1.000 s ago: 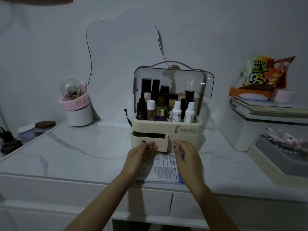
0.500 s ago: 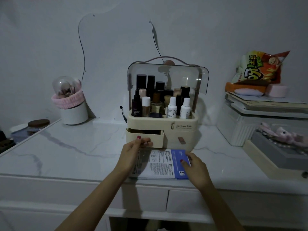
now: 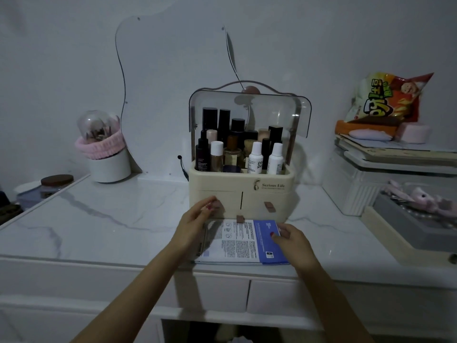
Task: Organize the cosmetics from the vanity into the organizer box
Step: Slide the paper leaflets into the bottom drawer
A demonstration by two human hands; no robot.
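Note:
A cream organizer box (image 3: 269, 194) stands at the middle back of the white marble vanity top (image 3: 111, 219), its clear lid raised. Several bottles and tubes (image 3: 237, 147) fill its upper tray. Both lower drawers look closed; the left drawer front (image 3: 230, 199) sits flush. My left hand (image 3: 195, 219) has its fingertips against that drawer front near its pull tab. A white and blue sachet pack (image 3: 239, 241) lies flat in front of the box. My right hand (image 3: 291, 237) rests on the pack's blue right end, fingers curled at its edge.
A white cup with a pink band and a clear dome (image 3: 103, 149) stands at the back left, a brown-lidded jar (image 3: 57, 184) further left. On the right are stacked white trays (image 3: 385, 167), a snack bag (image 3: 385, 100) and a tray with pink items (image 3: 420, 206).
The left drawer, open a second ago, has been pushed closed by my left hand. My right hand moved back from the box onto the pack's right end.

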